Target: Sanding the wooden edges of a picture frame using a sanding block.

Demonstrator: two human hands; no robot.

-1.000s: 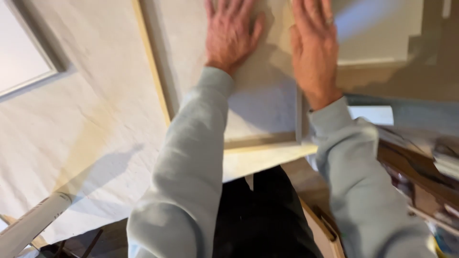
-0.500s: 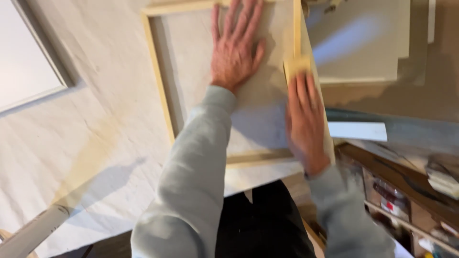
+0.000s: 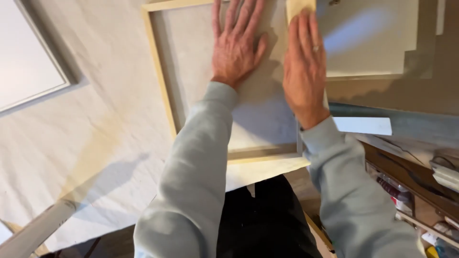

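A wooden stretcher frame (image 3: 158, 76) with pale canvas (image 3: 191, 57) stretched in it lies flat on a table covered by a white cloth (image 3: 95, 143). My left hand (image 3: 236, 45) rests flat on the canvas inside the frame, fingers spread. My right hand (image 3: 303, 71), with a ring on one finger, presses a small tan block (image 3: 300, 6) against the frame's right bar. Only the block's far end shows beyond my fingertips. Both grey sleeves reach in from below.
A white framed panel (image 3: 26, 71) lies at the left. White boards (image 3: 373, 43) lie beyond the frame at the upper right. A wooden shelf (image 3: 420, 191) with small items stands at the lower right. A pale bar (image 3: 33, 231) crosses the lower left corner.
My right hand slid the tan block toward me along the right bar, then pushed it away again. My left hand stayed flat on the canvas.
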